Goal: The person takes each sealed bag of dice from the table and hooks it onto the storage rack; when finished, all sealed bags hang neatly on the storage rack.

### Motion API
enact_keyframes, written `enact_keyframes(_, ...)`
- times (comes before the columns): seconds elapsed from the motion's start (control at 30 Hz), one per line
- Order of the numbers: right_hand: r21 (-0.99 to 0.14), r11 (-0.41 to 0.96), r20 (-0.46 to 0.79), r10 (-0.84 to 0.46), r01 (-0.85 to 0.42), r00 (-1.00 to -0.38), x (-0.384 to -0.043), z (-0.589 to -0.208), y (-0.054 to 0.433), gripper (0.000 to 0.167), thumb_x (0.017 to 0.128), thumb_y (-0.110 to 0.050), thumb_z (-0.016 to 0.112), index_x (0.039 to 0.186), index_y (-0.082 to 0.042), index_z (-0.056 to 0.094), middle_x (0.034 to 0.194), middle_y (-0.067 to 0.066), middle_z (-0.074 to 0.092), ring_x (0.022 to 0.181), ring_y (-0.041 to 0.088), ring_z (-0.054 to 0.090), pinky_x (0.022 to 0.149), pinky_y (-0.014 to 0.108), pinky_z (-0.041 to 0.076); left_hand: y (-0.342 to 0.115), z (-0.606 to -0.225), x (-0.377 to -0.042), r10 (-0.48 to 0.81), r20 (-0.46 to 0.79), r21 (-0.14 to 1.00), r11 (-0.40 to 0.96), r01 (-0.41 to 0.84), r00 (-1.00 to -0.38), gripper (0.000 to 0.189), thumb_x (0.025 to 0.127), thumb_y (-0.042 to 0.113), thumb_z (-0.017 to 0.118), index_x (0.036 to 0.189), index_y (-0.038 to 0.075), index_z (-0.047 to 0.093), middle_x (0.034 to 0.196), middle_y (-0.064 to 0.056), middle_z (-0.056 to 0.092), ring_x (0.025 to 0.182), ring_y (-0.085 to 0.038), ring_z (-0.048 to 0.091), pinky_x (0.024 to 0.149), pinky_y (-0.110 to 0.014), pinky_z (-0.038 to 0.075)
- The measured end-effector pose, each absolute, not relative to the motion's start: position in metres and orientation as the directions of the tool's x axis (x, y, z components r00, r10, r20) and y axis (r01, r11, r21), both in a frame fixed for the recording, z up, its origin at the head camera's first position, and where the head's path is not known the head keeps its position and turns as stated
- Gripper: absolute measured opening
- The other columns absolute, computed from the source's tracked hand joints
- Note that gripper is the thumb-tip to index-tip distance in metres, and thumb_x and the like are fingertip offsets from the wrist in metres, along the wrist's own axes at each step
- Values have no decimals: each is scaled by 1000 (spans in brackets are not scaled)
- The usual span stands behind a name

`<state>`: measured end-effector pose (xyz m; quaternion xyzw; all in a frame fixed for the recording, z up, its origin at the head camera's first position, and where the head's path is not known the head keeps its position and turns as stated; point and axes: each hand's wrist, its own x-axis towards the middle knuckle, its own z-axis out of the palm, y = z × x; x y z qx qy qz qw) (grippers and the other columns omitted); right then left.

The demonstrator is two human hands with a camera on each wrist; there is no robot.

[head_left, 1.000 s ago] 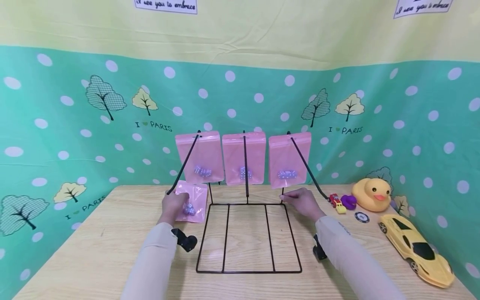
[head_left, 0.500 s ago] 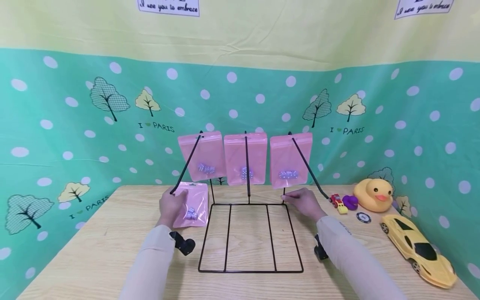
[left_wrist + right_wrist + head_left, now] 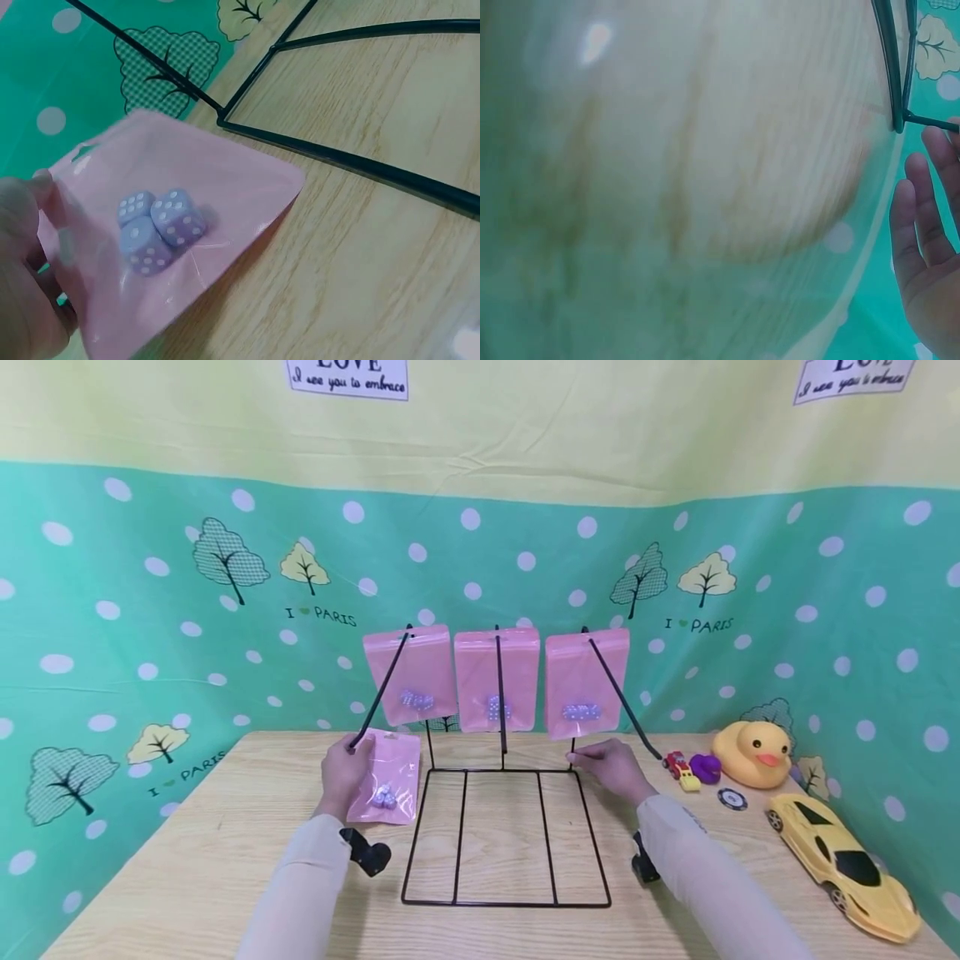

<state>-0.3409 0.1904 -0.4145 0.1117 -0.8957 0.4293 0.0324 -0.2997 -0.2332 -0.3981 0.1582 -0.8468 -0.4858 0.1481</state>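
My left hand [image 3: 345,773] pinches a pink zip bag [image 3: 399,767] by its left side, left of the black wire rack [image 3: 506,906]. Three pale purple dice [image 3: 178,217] show through the bag in the left wrist view. At the rack's back right corner, my right hand [image 3: 617,772] pinches the upright wire with thumb and forefinger. Its other fingers [image 3: 928,202] extend loosely in the right wrist view. Three pink bags hang from the rack's prongs: a left bag [image 3: 420,664], a middle bag [image 3: 480,668] and a right bag [image 3: 573,677], each with dice inside.
To the right lie a red and yellow toy car [image 3: 681,771], a small purple duck [image 3: 705,768], a poker chip [image 3: 732,799], a large yellow duck [image 3: 750,753] and a yellow sports car [image 3: 843,868]. A patterned cloth [image 3: 450,552] backs the wooden table [image 3: 187,860].
My left hand has brought the bag slightly toward me, with more of its front showing. My right hand has stayed at the rack's upright. The head view has shifted slightly.
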Motion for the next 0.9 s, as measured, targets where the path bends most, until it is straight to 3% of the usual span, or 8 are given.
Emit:
enact_keyframes(0.2,-753,618,152,-170,-225,-974,-338,-414,189,28,99,-27,69,113,-4,76,111,14,75,108,35,67,95,54,52,-238,-399,-300,-387,113,885,458,-84,-915,33,104,26,57,118,-3,66,92,-15,61,73,-20,52,58,-26,45)
enact_keyframes(0.43,-755,625,124,-159,-197,-979,-338,-414,189,29,99,-29,70,114,-6,76,111,12,75,91,24,63,88,48,54,-244,-395,-294,-393,140,889,453,-59,-909,31,102,23,64,120,-2,66,90,-11,69,70,-14,54,57,-22,44)
enact_keyframes(0.57,-755,625,127,-159,-200,-979,-339,-415,189,30,98,-30,70,114,-5,76,109,12,75,91,26,64,86,47,54,-246,-392,-289,-370,171,891,453,-17,-913,30,101,18,66,119,-5,65,92,-15,73,69,-8,57,58,-19,45)
enact_keyframes(0.83,-753,628,131,-149,-196,-980,-339,-415,189,30,99,-29,69,115,-5,76,111,13,75,109,34,67,95,54,52,-253,-387,-276,-317,225,884,464,56,-921,31,101,15,65,122,-8,65,107,-23,73,78,-4,64,65,-16,50)
enact_keyframes(0.9,-759,623,124,-147,-189,-981,-338,-415,188,29,99,-29,69,114,-5,76,112,13,75,107,34,66,96,54,52,-255,-384,-271,-310,222,887,457,60,-924,31,101,14,65,123,-8,65,109,-22,73,80,-2,63,67,-15,50)
